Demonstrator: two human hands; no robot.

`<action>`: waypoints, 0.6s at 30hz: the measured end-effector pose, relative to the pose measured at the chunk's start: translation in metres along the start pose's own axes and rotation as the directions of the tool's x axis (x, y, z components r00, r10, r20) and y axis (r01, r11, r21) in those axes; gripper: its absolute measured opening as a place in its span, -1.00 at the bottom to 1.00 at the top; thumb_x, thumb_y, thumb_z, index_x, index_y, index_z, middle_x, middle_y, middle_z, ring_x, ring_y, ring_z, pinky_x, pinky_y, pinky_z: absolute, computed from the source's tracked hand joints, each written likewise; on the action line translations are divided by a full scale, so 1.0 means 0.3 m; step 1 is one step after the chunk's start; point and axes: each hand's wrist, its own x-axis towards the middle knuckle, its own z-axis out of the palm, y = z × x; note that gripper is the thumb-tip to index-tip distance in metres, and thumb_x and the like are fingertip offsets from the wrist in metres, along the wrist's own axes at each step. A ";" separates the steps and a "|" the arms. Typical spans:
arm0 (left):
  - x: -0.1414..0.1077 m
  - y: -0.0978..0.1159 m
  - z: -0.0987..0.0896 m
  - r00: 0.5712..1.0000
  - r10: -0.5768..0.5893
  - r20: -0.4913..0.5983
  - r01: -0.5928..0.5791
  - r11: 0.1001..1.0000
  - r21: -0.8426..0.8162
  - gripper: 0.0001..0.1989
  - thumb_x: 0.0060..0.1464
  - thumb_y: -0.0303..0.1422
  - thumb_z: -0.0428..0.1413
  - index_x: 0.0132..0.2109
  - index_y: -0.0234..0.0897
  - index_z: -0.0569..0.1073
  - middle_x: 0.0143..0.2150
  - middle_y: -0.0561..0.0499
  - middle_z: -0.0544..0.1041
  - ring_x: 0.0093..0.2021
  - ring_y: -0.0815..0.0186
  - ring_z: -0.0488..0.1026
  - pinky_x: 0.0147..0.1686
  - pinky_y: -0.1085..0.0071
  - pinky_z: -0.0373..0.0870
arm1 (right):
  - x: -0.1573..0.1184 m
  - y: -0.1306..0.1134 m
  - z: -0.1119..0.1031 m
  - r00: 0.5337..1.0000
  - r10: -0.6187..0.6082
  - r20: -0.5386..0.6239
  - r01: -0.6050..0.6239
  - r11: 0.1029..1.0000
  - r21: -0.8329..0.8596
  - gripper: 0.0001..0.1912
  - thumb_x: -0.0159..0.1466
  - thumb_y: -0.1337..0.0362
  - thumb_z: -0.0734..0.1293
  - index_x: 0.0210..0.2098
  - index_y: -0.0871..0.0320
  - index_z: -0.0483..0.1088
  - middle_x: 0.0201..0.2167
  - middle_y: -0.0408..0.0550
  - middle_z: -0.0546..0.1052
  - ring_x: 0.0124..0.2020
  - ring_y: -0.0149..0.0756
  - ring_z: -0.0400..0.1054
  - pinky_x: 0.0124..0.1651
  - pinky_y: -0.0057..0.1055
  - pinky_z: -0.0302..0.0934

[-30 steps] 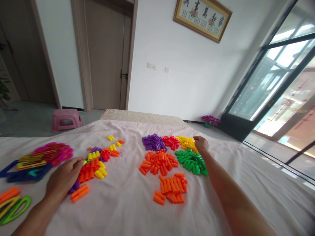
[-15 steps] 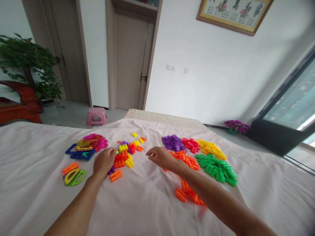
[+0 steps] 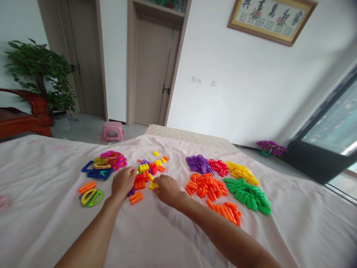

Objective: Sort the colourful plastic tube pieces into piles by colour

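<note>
A mixed pile of tube-shaped plastic building pieces (image 3: 141, 181) in orange, yellow, red and purple lies on the cloth between my hands. At its left edge my left hand (image 3: 122, 182) has its fingers curled in, with a bit of yellow showing at the tips; what they hold is mostly hidden. From the right, my right hand (image 3: 166, 189) reaches in with fingers closed on a yellow building piece (image 3: 152, 185). Just below the pile is an orange piece (image 3: 136, 197). Some yellow pieces (image 3: 158, 162) lie scattered beyond it.
Sorted heaps lie to the right: purple (image 3: 198, 164), red (image 3: 218, 167), yellow (image 3: 242, 172), green (image 3: 249, 195), orange (image 3: 208, 185) and more orange (image 3: 227, 212). At left are blue frames (image 3: 100, 174), pink shapes (image 3: 119, 160) and yellow-green rings (image 3: 92, 197). A pink stool (image 3: 112, 131) stands beyond.
My right hand has moved left from beside the orange heap to the mixed pile and closed on a yellow piece. My left hand stays at the pile. The view has shifted slightly.
</note>
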 end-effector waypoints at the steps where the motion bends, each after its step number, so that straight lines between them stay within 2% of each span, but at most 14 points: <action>1: -0.001 0.000 0.000 1.000 0.000 0.002 0.000 1.000 0.002 -0.62 0.22 -0.22 -0.10 -0.05 -0.15 0.58 0.00 -0.03 0.62 -0.01 0.15 0.50 -0.11 0.34 0.30 | -0.017 0.014 -0.009 1.000 -0.005 0.006 0.005 1.000 0.000 -0.65 0.27 0.25 0.31 0.04 0.11 0.49 -0.06 0.07 0.56 -0.06 -0.13 0.45 -0.05 -0.30 0.26; 3: -0.002 -0.001 -0.001 1.000 -0.005 0.013 0.005 1.000 0.005 -0.61 0.22 -0.20 -0.10 -0.05 -0.15 0.58 0.01 -0.04 0.62 -0.01 0.14 0.50 -0.13 0.33 0.31 | -0.059 0.057 -0.036 1.000 -0.021 -0.013 0.021 1.000 0.017 -0.66 0.27 0.27 0.30 0.03 0.08 0.50 -0.08 0.03 0.57 -0.08 -0.17 0.46 -0.07 -0.34 0.25; 5: -0.001 -0.008 0.000 0.999 -0.014 0.034 0.014 1.000 0.008 -0.61 0.22 -0.19 -0.10 -0.03 -0.14 0.57 0.02 -0.04 0.61 0.00 0.12 0.50 -0.14 0.32 0.32 | -0.105 0.126 -0.076 0.996 -0.021 -0.083 0.025 0.998 0.054 -0.68 0.29 0.29 0.28 0.01 0.06 0.50 -0.09 -0.01 0.58 -0.11 -0.23 0.46 -0.08 -0.40 0.23; 7: 0.005 -0.018 0.004 0.998 -0.017 0.057 0.017 1.000 0.009 -0.60 0.23 -0.18 -0.11 -0.02 -0.15 0.57 0.03 -0.04 0.61 0.03 0.10 0.49 -0.11 0.31 0.32 | -0.152 0.228 -0.125 0.979 0.036 -0.200 -0.018 0.995 0.093 -0.68 0.30 0.30 0.28 0.01 0.08 0.51 -0.10 -0.03 0.59 -0.12 -0.26 0.46 -0.09 -0.43 0.22; 9: 0.015 -0.030 0.010 0.996 -0.026 0.083 0.025 1.000 0.008 -0.59 0.23 -0.16 -0.11 -0.02 -0.15 0.56 0.02 -0.05 0.61 0.00 0.08 0.50 -0.11 0.29 0.33 | -0.200 0.364 -0.175 0.938 0.147 -0.314 -0.112 0.986 0.127 -0.69 0.30 0.28 0.28 0.00 0.10 0.52 -0.12 -0.03 0.60 -0.14 -0.27 0.46 -0.09 -0.44 0.21; 11: 0.025 -0.041 0.019 0.995 -0.025 0.096 0.024 1.000 0.013 -0.59 0.23 -0.16 -0.10 -0.01 -0.16 0.56 0.02 -0.07 0.61 -0.01 0.05 0.50 -0.12 0.26 0.33 | -0.254 0.525 -0.220 0.877 0.293 -0.381 -0.250 0.955 0.161 -0.72 0.30 0.27 0.29 -0.04 0.11 0.55 -0.17 -0.05 0.62 -0.18 -0.27 0.46 -0.12 -0.45 0.22; 13: 0.032 -0.051 0.026 0.994 -0.029 0.106 0.027 0.999 0.019 -0.59 0.22 -0.16 -0.10 0.00 -0.16 0.55 0.03 -0.08 0.60 0.00 0.02 0.50 -0.11 0.22 0.34 | -0.314 0.693 -0.257 0.796 0.444 -0.411 -0.397 0.896 0.198 -0.72 0.30 0.26 0.29 -0.08 0.11 0.57 -0.21 -0.09 0.63 -0.22 -0.29 0.46 -0.15 -0.47 0.22; 16: 0.036 -0.065 0.035 0.995 -0.012 0.104 0.011 1.000 0.008 -0.58 0.23 -0.13 -0.12 -0.02 -0.17 0.55 0.03 -0.12 0.60 0.00 -0.05 0.50 -0.10 0.14 0.36 | -0.410 0.917 -0.298 0.622 0.647 -0.441 -0.630 0.748 0.209 -0.74 0.25 0.29 0.31 -0.12 0.11 0.60 -0.23 -0.10 0.64 -0.22 -0.31 0.47 -0.17 -0.51 0.20; 18: 0.038 -0.074 0.039 0.996 0.007 0.093 -0.006 1.000 -0.005 -0.55 0.24 -0.10 -0.14 -0.03 -0.18 0.55 0.02 -0.16 0.59 -0.01 -0.11 0.50 -0.09 0.09 0.36 | -0.467 1.032 -0.319 0.533 0.713 -0.457 -0.711 0.669 0.216 -0.73 0.23 0.32 0.31 -0.13 0.13 0.60 -0.20 -0.05 0.64 -0.17 -0.27 0.48 -0.17 -0.50 0.19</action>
